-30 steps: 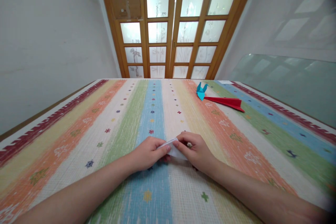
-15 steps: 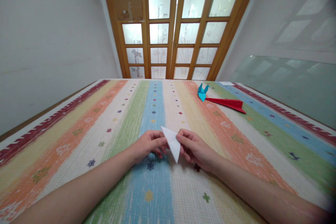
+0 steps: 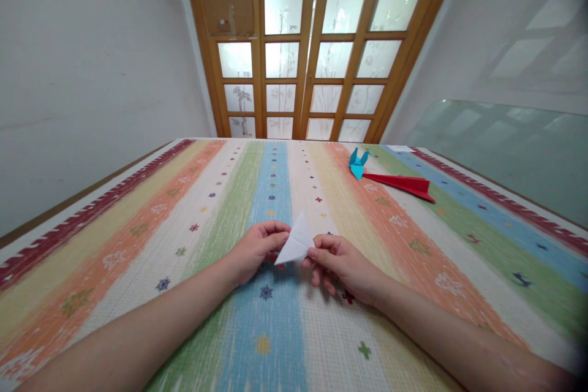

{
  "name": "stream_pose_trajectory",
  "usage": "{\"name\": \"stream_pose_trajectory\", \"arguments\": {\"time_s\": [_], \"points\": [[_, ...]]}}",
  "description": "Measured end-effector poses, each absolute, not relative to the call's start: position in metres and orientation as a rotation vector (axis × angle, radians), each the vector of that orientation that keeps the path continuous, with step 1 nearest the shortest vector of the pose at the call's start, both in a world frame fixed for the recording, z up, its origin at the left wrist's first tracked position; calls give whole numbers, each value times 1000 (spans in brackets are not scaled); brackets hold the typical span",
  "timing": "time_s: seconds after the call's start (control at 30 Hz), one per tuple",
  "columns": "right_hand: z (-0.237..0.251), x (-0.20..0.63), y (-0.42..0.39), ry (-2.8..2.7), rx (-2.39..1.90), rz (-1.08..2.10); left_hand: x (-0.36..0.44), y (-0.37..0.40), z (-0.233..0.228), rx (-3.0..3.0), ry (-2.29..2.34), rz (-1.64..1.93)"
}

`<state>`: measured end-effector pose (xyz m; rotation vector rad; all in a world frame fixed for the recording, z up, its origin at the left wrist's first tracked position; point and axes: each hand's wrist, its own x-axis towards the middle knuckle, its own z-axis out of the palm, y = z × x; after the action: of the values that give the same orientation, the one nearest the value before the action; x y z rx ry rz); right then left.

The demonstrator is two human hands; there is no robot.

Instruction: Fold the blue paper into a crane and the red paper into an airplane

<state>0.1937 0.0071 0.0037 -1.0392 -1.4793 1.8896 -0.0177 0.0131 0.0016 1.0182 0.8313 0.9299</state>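
A small piece of folded white paper (image 3: pixel 296 242), roughly triangular with a crease across it, is held between my two hands just above the tablecloth. My left hand (image 3: pixel 263 250) pinches its left side between thumb and fingers. At the lower right corner, my right hand (image 3: pixel 339 262) grips it with thumb and index finger, the other fingers curled loosely below. One point of the paper faces away from me, another toward the lower left. Parts of the fingers behind the paper are hidden.
Beyond my right hand lie a blue folded paper figure (image 3: pixel 358 165) and a long red folded paper plane (image 3: pixel 402 185), nearly touching. A striped, patterned tablecloth (image 3: pixel 257 343) covers the table. Wooden doors with glass panes (image 3: pixel 294 49) stand past the far edge, with walls on both sides.
The white paper has been turned between my fingers: its lower point now faces lower left, and its upper point has swung right. Both hands stay on it. The view has shifted slightly.
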Motion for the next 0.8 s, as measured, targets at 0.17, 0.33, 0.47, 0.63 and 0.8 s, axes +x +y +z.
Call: {"name": "stream_pose_trajectory", "arguments": {"time_s": [0.17,0.33,0.47,0.63,0.8], "points": [[2,187,5,-1418,-1062,1778,-17,14,3,1197,928,1086],[-4,188,9,-1400,-1046,1693,-17,11,8,1394,955,1013],[-3,188,10,-1436,-1077,1650,-18,7,11,1564,905,959],[-5,188,7,-1559,-1056,1553,-19,1,14,1754,906,923],[-8,188,5,-1582,-1008,1537,-14,-3,18,1963,934,863]]}}
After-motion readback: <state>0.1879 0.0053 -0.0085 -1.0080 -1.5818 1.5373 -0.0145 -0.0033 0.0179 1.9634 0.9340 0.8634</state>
